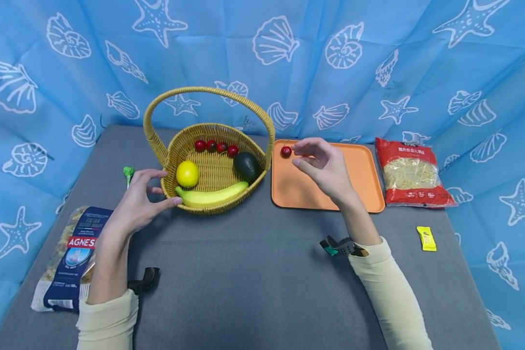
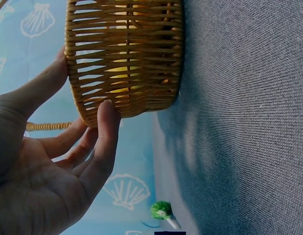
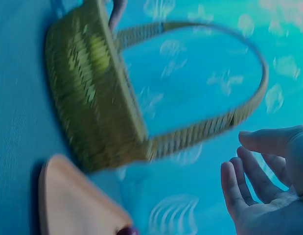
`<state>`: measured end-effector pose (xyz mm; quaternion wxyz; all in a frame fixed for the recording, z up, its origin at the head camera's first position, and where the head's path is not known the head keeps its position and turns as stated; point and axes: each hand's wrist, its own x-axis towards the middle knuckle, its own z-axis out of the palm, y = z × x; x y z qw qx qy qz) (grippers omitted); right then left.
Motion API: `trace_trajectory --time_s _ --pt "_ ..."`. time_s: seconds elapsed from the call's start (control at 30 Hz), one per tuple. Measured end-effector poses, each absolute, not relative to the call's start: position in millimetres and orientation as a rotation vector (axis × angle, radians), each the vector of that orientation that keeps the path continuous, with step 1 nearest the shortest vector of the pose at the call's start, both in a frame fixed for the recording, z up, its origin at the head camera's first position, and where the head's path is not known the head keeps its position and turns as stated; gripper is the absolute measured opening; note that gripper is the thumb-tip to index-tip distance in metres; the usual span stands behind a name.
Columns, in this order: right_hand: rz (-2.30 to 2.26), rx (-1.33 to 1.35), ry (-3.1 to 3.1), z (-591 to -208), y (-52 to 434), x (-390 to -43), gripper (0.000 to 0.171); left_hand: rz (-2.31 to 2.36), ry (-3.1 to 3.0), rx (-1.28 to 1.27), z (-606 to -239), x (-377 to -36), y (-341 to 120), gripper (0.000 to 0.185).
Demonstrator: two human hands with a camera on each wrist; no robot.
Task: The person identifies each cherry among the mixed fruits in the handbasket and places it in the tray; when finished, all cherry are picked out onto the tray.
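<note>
My left hand (image 1: pixel 133 206) grips the left rim of a woven basket (image 1: pixel 211 171), its thumb and fingers on either side of the edge in the left wrist view. Inside the basket lie a yellow round fruit (image 1: pixel 187 174), a banana (image 1: pixel 213 195), an avocado (image 1: pixel 246 167) and a row of several cherries (image 1: pixel 221 147). Above an orange tray (image 1: pixel 284 192) hovers my right hand (image 1: pixel 325 167), fingers loosely bent and apart, holding nothing in the right wrist view. One cherry (image 1: pixel 286 152) is on the tray's left part, just left of the right fingertips.
A blue AGNESI pasta bag (image 1: pixel 76 257) lies at the left, near a small green-topped item (image 1: pixel 128 172). Right of the tray are a red pasta bag (image 1: pixel 411 172) and a small yellow packet (image 1: pixel 426 238). The basket's tall handle (image 1: pixel 205 90) arches over it.
</note>
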<state>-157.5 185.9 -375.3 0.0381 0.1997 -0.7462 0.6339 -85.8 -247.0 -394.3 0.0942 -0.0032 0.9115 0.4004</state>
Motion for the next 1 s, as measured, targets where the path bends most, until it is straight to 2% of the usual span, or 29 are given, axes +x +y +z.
trace_trajectory --time_s 0.27,0.47,0.7,1.0 --pt "2.037 0.855 -2.193 -351.3 154.2 -123.8 0.032 1.179 2.703 0.0 -394.7 -87.4 -246.8 0.085" --pt "2.081 1.051 -2.192 -352.2 122.2 -122.9 0.03 1.189 2.701 0.008 -394.5 -86.8 -246.7 0.085" --pt "2.09 1.065 -2.321 -362.4 75.0 -146.9 0.028 1.197 2.711 0.009 -393.9 -85.0 -246.5 0.083" --pt "1.984 0.769 -2.649 -383.3 26.1 -199.7 0.033 1.196 2.702 0.002 -394.5 -85.7 -247.0 0.084"
